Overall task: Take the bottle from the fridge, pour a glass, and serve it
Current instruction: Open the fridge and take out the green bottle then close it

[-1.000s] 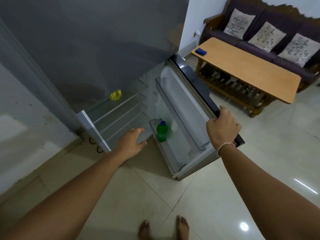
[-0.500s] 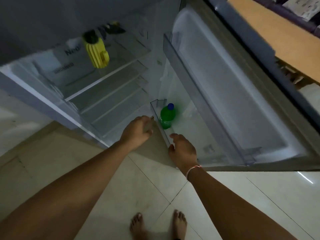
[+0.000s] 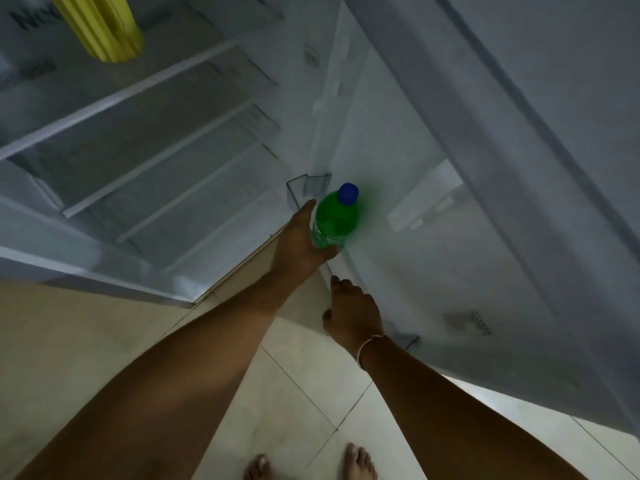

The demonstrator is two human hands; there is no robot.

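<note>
My left arm stretches forward and down into the open fridge, and my left hand is wrapped around the lower body of the green bottle. My thumb runs up the near side of it, and one fingertip curls out beneath its base; the rest of my fingers are hidden behind the plastic, so the hand is closed on the bottle.

My right arm reaches forward beside it, a thin band at the wrist. My right hand sits just behind and below my left fingers, loosely curled with the thumb pointing up, resting at the near front edge of the clear door bin. It has hold of nothing that I can see.

The bottle stands upright in that bin on the inside of the fridge door, directly ahead of my right fingers. It is translucent green plastic with a blue screw cap, closed. The cap rises above my left fingertips, and the far corner of the bin shows just beyond them.

Far up and left of my left fingers, a yellow ribbed jug sits on a fridge shelf. My bare feet stand on the tiled floor below.
</note>
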